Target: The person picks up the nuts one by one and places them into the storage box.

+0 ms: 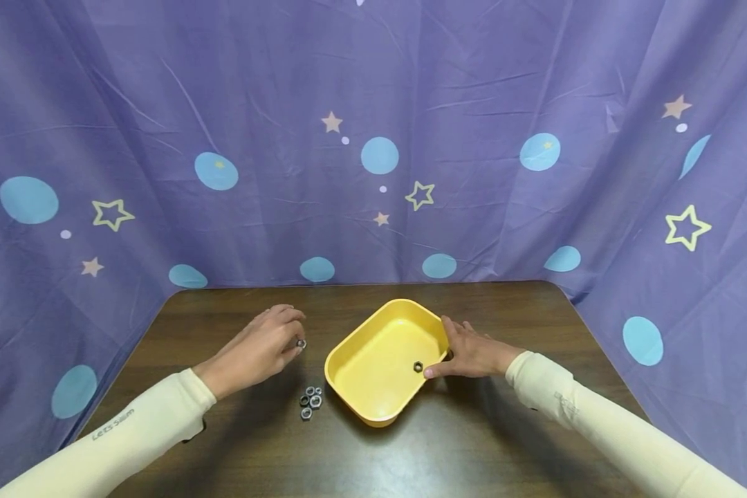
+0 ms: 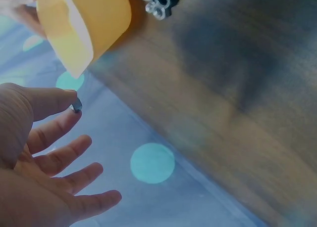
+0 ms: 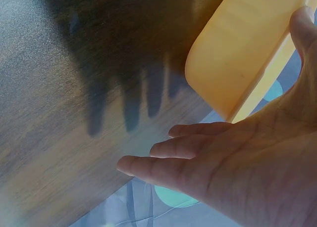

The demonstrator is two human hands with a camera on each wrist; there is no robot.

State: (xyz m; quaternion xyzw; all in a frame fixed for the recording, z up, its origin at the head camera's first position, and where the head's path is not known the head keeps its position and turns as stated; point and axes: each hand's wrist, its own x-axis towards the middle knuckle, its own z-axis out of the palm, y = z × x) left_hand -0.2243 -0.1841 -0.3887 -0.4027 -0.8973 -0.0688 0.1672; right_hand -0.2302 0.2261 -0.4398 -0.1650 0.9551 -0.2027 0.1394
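Note:
Between thumb and index fingertip my left hand (image 1: 264,346) pinches a small metal nut (image 2: 76,105), its other fingers spread. That hand is raised over the table, left of a yellow plastic bin (image 1: 373,353). On the bin's right side rests my right hand (image 1: 476,351), thumb over the rim and index finger at the rim farther back. The right wrist view shows the other fingers (image 3: 158,170) stretched out straight beside the bin. One dark hex nut (image 1: 418,366) lies inside the bin, near the right thumb.
Several loose hex nuts (image 1: 315,401) lie in a cluster on the dark wooden table (image 1: 255,449), just left of the bin's near end. A purple curtain (image 1: 373,207) with stars and blue dots hangs behind the table and along both sides.

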